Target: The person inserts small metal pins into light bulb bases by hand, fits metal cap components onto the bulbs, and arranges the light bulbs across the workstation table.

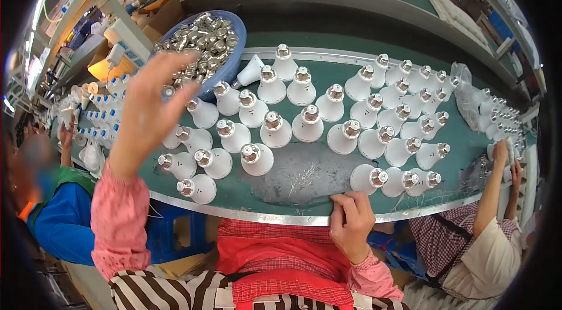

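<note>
My left hand [146, 114] is raised over the left part of the bench, slightly blurred. Its thumb and fingers are apart, with nothing visible between them, and they overlap the near side of a blue basin [239, 38]. Inside the basin is a heap of metal screw caps [205, 40]. At the bench's front edge rests my right hand [351, 222], its fingers curled and pressed together. Whatever they may hold is hidden. Between and beyond my hands stand many white LED bulbs [275, 129], mostly with their metal caps upward; several near the front lean over.
Thin wire scraps [304, 176] lie on a worn grey patch of the green bench [293, 204]. Co-workers sit at left and right; a person's hand [500, 152] reaches among bulbs at right. A clear plastic bag [465, 90] stands between bulb groups.
</note>
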Demonstrator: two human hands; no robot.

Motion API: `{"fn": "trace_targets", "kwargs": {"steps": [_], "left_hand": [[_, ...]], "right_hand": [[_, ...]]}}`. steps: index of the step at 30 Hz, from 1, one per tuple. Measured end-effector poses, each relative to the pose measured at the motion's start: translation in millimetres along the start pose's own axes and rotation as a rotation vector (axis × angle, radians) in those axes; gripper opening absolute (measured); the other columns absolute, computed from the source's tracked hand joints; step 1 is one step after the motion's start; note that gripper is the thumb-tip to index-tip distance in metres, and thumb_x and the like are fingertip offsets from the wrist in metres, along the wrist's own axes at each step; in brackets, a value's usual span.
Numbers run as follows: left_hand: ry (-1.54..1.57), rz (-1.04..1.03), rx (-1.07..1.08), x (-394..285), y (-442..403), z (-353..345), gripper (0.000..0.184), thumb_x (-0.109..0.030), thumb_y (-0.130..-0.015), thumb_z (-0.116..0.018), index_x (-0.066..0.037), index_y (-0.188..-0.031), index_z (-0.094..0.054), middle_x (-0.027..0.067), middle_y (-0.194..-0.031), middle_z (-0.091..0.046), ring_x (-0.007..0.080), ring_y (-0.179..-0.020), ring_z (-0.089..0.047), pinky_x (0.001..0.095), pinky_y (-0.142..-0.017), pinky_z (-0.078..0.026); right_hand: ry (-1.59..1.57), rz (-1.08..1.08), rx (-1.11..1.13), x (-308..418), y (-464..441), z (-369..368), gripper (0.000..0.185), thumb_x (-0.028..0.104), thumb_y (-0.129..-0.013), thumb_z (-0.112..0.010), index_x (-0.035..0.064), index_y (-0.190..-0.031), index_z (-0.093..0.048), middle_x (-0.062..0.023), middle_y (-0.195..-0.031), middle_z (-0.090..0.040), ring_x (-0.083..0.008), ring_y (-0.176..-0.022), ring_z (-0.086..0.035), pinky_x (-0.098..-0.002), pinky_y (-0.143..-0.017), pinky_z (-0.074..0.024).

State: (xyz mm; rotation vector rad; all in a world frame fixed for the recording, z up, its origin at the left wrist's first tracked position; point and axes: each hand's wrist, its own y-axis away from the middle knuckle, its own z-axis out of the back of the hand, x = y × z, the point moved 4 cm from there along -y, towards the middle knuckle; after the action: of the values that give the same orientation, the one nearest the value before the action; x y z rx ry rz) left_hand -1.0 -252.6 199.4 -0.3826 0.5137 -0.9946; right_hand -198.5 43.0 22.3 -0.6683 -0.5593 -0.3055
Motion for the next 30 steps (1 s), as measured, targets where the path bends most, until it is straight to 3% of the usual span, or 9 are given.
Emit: {"fn": "trace_targets", "kwargs": {"steps": [2, 5, 6, 8, 11, 16, 25, 28, 30], "left_hand": [[0.021, -0.038, 0.009, -25.3, 37.9, 4.7, 0.034, -0.006, -0.084, -0.078, -0.002, -0.118, -0.074, 0.0154, -0.106, -0.074, 0.0314, -0.096, -0.070, 0.0393, -0.082, -0.054], [0.260, 0.117, 0.066, -52.7, 106.5, -16.1, 0.015, -0.003, -0.083, -0.079, -0.003, -0.098, -0.079, 0.0118, -0.082, -0.074, 0.0248, -0.068, -0.068, 0.0347, -0.064, -0.053], [0.387, 0.198, 0.148, -67.8, 123.0, -23.4, 0.012, -0.003, -0.083, -0.081, -0.004, -0.094, -0.076, 0.0123, -0.083, -0.073, 0.0309, -0.073, -0.070, 0.0383, -0.066, -0.056], [0.548, 0.299, 0.246, -86.3, 155.0, -47.4, 0.012, -0.003, -0.083, -0.081, -0.002, -0.094, -0.076, 0.0131, -0.085, -0.074, 0.0300, -0.073, -0.070, 0.0373, -0.066, -0.055], [0.624, 0.318, 0.143, -96.8, 188.5, -76.9, 0.011, -0.002, -0.084, -0.081, -0.002, -0.095, -0.078, 0.0140, -0.084, -0.075, 0.0245, -0.070, -0.071, 0.0337, -0.064, -0.054], [0.709, 0.351, 0.084, -103.0, 202.0, -83.7, 0.012, 0.000, -0.085, -0.079, -0.001, -0.097, -0.077, 0.0154, -0.089, -0.076, 0.0282, -0.077, -0.074, 0.0344, -0.070, -0.057], [0.748, 0.341, 0.096, -106.0, 214.0, -94.5, 0.012, -0.002, -0.086, -0.080, -0.001, -0.096, -0.074, 0.0147, -0.087, -0.074, 0.0328, -0.079, -0.072, 0.0399, -0.071, -0.057], [0.749, 0.326, 0.086, -106.8, 210.2, -93.1, 0.012, -0.002, -0.085, -0.079, -0.001, -0.095, -0.073, 0.0147, -0.087, -0.074, 0.0333, -0.078, -0.071, 0.0406, -0.070, -0.056], [0.753, 0.288, 0.040, -108.0, 206.5, -98.1, 0.012, -0.002, -0.085, -0.079, -0.001, -0.095, -0.073, 0.0145, -0.086, -0.073, 0.0334, -0.077, -0.070, 0.0409, -0.070, -0.055]], "right_hand": [[-0.087, -0.013, 0.050, -0.2, -2.0, 0.9, 0.021, -0.009, -0.081, -0.070, 0.0014, -0.100, -0.070, -0.0147, -0.091, -0.063, -0.0344, -0.077, -0.063, -0.0438, -0.067, -0.0508], [-0.219, -0.082, 0.131, 15.4, -9.8, 2.2, 0.020, -0.009, -0.083, -0.070, 0.0005, -0.101, -0.069, -0.0156, -0.090, -0.062, -0.0349, -0.075, -0.063, -0.0438, -0.066, -0.0511], [-0.216, -0.049, 0.139, 19.9, -12.4, -0.2, 0.019, -0.008, -0.084, -0.072, 0.0008, -0.101, -0.069, -0.0155, -0.090, -0.062, -0.0356, -0.073, -0.063, -0.0431, -0.065, -0.0509], [-0.151, 0.043, 0.136, 28.1, -21.1, -3.9, 0.018, -0.006, -0.085, -0.072, 0.0020, -0.101, -0.068, -0.0142, -0.090, -0.062, -0.0352, -0.074, -0.064, -0.0438, -0.064, -0.0511], [0.007, 0.159, 0.172, 27.9, -44.4, -6.8, 0.015, -0.001, -0.087, -0.073, 0.0037, -0.100, -0.066, -0.0122, -0.089, -0.061, -0.0340, -0.076, -0.066, -0.0447, -0.063, -0.0519], [0.239, 0.268, 0.325, 17.6, -66.0, -17.0, 0.010, 0.006, -0.090, -0.071, 0.0045, -0.096, -0.063, -0.0115, -0.090, -0.060, -0.0322, -0.079, -0.068, -0.0437, -0.061, -0.0540], [0.469, 0.459, 0.515, 26.1, -69.0, -46.2, 0.019, 0.000, -0.076, -0.068, 0.0019, -0.094, -0.062, -0.0140, -0.090, -0.060, -0.0323, -0.083, -0.069, -0.0424, -0.062, -0.0556], [0.507, 0.471, 0.552, 25.4, -77.2, -52.6, 0.016, 0.002, -0.078, -0.068, 0.0015, -0.093, -0.062, -0.0139, -0.088, -0.062, -0.0322, -0.080, -0.069, -0.0421, -0.062, -0.0553], [0.303, 0.344, 0.499, 19.8, -81.6, -48.2, 0.012, 0.003, -0.079, -0.068, 0.0011, -0.089, -0.062, -0.0154, -0.085, -0.064, -0.0329, -0.078, -0.069, -0.0418, -0.062, -0.0544]]}}
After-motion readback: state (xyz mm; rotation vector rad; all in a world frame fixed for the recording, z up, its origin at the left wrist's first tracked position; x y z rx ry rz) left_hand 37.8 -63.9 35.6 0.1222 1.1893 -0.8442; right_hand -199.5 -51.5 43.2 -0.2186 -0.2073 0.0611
